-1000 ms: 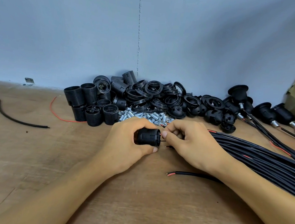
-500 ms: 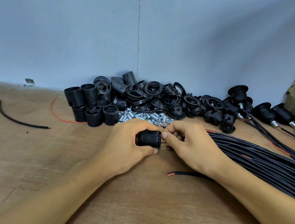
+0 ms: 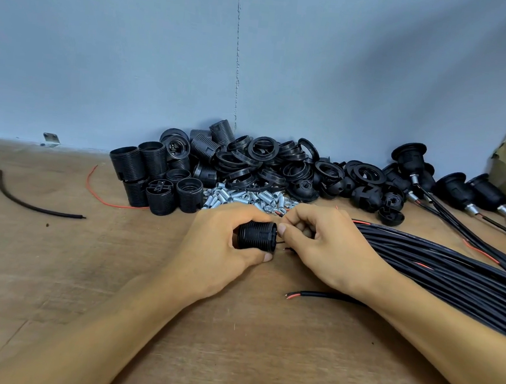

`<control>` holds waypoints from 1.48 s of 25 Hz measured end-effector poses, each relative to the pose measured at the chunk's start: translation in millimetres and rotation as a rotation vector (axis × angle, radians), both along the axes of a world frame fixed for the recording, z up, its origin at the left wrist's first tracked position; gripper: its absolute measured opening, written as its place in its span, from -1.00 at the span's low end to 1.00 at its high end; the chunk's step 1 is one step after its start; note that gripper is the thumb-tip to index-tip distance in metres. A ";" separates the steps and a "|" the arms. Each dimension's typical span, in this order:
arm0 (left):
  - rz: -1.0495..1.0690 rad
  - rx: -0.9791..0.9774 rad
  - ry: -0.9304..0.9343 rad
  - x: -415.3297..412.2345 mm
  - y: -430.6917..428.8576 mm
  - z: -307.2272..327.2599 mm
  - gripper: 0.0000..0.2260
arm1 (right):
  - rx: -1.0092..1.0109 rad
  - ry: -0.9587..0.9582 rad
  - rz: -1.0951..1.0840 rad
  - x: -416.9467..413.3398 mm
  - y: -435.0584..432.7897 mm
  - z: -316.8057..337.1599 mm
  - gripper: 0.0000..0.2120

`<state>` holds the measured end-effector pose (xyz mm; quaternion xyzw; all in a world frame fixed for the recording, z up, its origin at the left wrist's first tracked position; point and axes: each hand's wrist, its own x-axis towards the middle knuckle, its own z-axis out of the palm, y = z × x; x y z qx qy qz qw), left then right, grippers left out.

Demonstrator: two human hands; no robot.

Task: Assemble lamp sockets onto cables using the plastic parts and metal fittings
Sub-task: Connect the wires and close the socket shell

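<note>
Holding a black socket (image 3: 257,235) on its side, the left hand (image 3: 219,250) is wrapping its fingers tight around it. The right hand (image 3: 329,253), just beside it, is pinching thin wires (image 3: 285,249) at the socket's end. Silver fittings (image 3: 245,197) are lying just behind both hands.

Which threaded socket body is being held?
The socket body gripped sideways in the left hand; all others sit untouched in the pile behind.

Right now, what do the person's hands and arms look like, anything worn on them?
Both are bare. The left hand and right hand wear no gloves, rings or watch. The left forearm and right forearm show no sleeves up to the frame's edge. Fingernails look short and unpainted.
</note>
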<state>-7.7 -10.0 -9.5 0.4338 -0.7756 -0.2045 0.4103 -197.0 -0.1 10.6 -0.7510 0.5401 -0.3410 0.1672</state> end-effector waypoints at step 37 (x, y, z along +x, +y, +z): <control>0.121 0.144 0.536 -1.5 -4.3 -0.5 -0.59 | 0.017 0.081 0.015 -6.5 -1.0 35.3 -0.67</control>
